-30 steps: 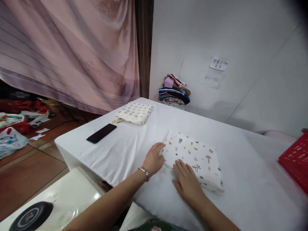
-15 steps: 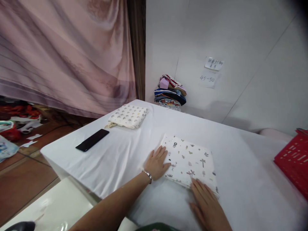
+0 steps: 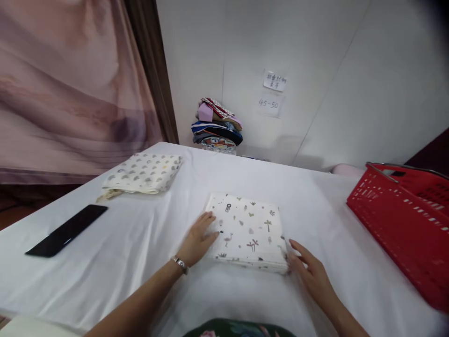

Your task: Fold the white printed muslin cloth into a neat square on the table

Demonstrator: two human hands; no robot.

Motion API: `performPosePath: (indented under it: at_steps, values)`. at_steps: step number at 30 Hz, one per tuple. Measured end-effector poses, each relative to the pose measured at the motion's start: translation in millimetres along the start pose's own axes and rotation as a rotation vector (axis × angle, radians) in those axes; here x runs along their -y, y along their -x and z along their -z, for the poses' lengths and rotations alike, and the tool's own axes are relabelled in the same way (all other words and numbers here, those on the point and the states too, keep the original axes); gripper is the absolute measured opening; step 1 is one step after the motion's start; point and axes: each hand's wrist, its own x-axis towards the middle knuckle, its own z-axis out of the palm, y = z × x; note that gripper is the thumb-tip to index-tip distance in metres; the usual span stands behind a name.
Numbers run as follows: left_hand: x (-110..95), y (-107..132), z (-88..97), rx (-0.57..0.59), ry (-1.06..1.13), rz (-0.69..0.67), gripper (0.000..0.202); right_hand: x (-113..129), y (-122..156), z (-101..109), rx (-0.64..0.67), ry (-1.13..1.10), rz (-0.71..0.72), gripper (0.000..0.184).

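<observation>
A folded white cloth [image 3: 247,229] printed with small palms, a flamingo and leaves lies flat in front of me. My left hand [image 3: 199,239] rests at its left edge, fingers stretched out and thumb apart, with a silver bracelet on the wrist. By the lower right corner, my right hand [image 3: 310,270] has its fingers apart; they reach the cloth's right edge, and whether they press on it is hard to see because of slight blur. Layers of the fold show along the near edge.
A white-covered table [image 3: 245,173] bears everything. Another folded cloth with grey prints [image 3: 145,172] and a black phone [image 3: 68,229] lie left. On the right stands a red plastic basket [image 3: 403,224]. Stacked fabrics [image 3: 217,124] sit beyond the far edge, near paper signs [image 3: 270,105] on the wall.
My view has turned right, bringing more of the red basket in. The right hand has moved from the cloth's near edge to its right side; the left stays at the left edge.
</observation>
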Motion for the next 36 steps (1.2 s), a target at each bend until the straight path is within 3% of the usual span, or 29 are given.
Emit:
performPosePath:
  at_steps: [3, 6, 10, 14, 16, 21, 24, 28, 33, 36]
  values:
    - [7, -12, 2.8, -0.096, 0.02, 0.126, 0.046, 16, -35, -2, 0.025, -0.269, -0.192, 0.063]
    - [10, -19, 2.5, -0.04, -0.056, 0.235, 0.054, 32, -66, -7, 0.048, -0.335, -0.297, 0.073]
    - [6, -17, -0.7, 0.005, -0.173, 0.269, 0.055, 47, -93, -18, 0.032, -0.364, -0.344, 0.075]
    - [5, -14, -2.0, -0.012, -0.19, 0.251, 0.054, 49, -100, -29, 0.154, -0.556, -0.343, 0.073]
    - [5, -13, -2.1, -0.025, -0.163, 0.249, 0.052, 46, -101, -30, 0.154, -0.561, -0.311, 0.073]
    - [-2, -11, -5.5, -0.057, -0.054, 0.238, 0.048, 37, -119, -21, -0.039, -0.397, -0.12, 0.08]
    - [-8, -9, -8.1, -0.06, -0.025, 0.233, 0.048, 28, -133, -19, -0.029, -0.3, -0.136, 0.082]
    - [-11, -7, -7.7, -0.059, 0.002, 0.267, 0.047, 20, -138, -22, 0.042, 0.002, -0.126, 0.067]
    - [-12, -6, -7.0, -0.021, 0.001, 0.305, 0.048, 36, -118, -25, -0.006, 0.492, 0.247, 0.057]
    - [-14, -5, -8.1, -0.037, 0.006, 0.316, 0.045, 44, -99, -34, 0.132, 0.645, 0.424, 0.057]
